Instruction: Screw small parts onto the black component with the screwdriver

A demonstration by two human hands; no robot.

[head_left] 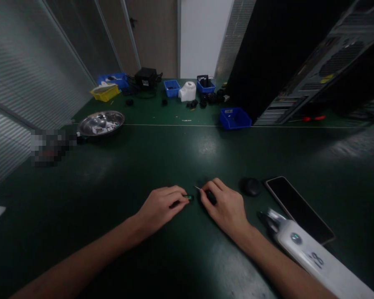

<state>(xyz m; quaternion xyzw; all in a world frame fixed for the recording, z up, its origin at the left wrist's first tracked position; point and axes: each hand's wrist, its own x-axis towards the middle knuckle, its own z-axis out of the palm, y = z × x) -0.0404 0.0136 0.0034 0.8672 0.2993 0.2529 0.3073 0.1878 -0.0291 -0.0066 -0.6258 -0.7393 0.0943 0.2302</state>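
Observation:
Near the middle of the green table, my left hand (165, 205) pinches a small dark part with bright green on it (190, 197) between thumb and fingertips; its exact kind is too small to make out. Just to the right, my right hand (226, 203) is closed round the black handle of a screwdriver (210, 197). Its thin metal shaft points left toward the small part, with a gap between them. A round black object (251, 187) lies on the table to the right of my right hand.
Right of my forearm lie a phone (299, 207) and a white device marked i8 (318, 253). A steel bowl (120, 120) with small white pieces stands at left. Farther back are a blue bin (235, 124), a yellow tray (106, 96) and a white device (188, 91).

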